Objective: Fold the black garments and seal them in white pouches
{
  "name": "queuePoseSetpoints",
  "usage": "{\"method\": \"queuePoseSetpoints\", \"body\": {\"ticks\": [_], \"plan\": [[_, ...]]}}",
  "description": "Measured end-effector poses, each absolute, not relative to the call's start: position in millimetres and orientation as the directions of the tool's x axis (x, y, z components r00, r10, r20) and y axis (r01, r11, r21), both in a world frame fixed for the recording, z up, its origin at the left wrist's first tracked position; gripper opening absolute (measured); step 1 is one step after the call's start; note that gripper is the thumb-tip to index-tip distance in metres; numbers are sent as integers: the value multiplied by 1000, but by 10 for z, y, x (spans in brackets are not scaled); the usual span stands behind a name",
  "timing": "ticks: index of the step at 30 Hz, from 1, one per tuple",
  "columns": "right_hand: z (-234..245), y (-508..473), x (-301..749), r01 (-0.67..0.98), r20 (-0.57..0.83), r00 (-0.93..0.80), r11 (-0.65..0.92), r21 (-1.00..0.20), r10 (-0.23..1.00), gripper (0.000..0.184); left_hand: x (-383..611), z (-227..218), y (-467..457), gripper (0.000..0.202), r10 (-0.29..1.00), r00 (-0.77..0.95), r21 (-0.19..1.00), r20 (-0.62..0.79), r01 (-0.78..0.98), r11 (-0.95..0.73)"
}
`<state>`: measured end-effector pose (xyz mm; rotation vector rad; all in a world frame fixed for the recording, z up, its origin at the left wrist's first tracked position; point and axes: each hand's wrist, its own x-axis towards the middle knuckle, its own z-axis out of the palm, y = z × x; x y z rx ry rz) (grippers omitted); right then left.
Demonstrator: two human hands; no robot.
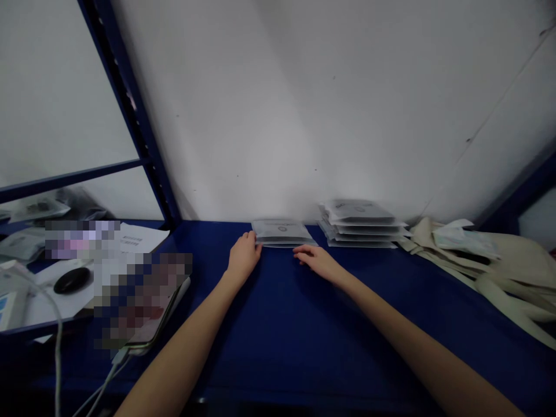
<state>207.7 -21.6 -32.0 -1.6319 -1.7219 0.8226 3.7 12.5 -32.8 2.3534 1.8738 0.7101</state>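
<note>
A small pile of flat grey plastic packets (282,233) lies on the blue shelf (304,324) against the white wall. My left hand (243,255) rests at the pile's front left corner, fingers curled against its edge. My right hand (315,259) lies flat at the pile's front right corner, fingers stretched out and touching it. Both forearms reach in from the bottom of the view. A taller stack of similar packets (358,223) stands just to the right, apart from my hands.
Cream cloth bags (486,266) with a packet on top lie at the right. At the left are a phone (147,324) with a cable, papers (139,237), a black mouse (72,280) and a blue rack upright (143,133).
</note>
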Motion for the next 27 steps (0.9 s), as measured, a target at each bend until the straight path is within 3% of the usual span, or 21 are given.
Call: {"method": "queuePoseSetpoints", "body": {"ticks": [4,9,11,14,18,23,27], "plan": [[-419,-221,2003,846,316,-234,353,-401,919,31,40,-318,134,16,926,197,248,323,926,-284],[-484,-199,1971,908,295,-339,393,-145,893,40,43,-319,146,18,919,198,261,341,919,-295],[-489,-172,1988,913,302,-357,399,-90,884,41,45,-332,162,14,920,164,353,357,888,-295],[-488,-120,2041,914,303,-376,405,-37,876,42,56,-382,228,10,934,89,611,346,734,-297],[-508,-59,2104,919,286,-368,392,-30,885,43,100,-468,333,10,986,66,893,153,419,-167],[-538,-29,2104,908,303,-402,419,8,864,43,164,-442,311,5,996,87,988,19,151,-32],[-475,-43,2100,891,343,-444,449,71,828,40,173,-374,258,10,995,87,998,-43,59,38]]}}
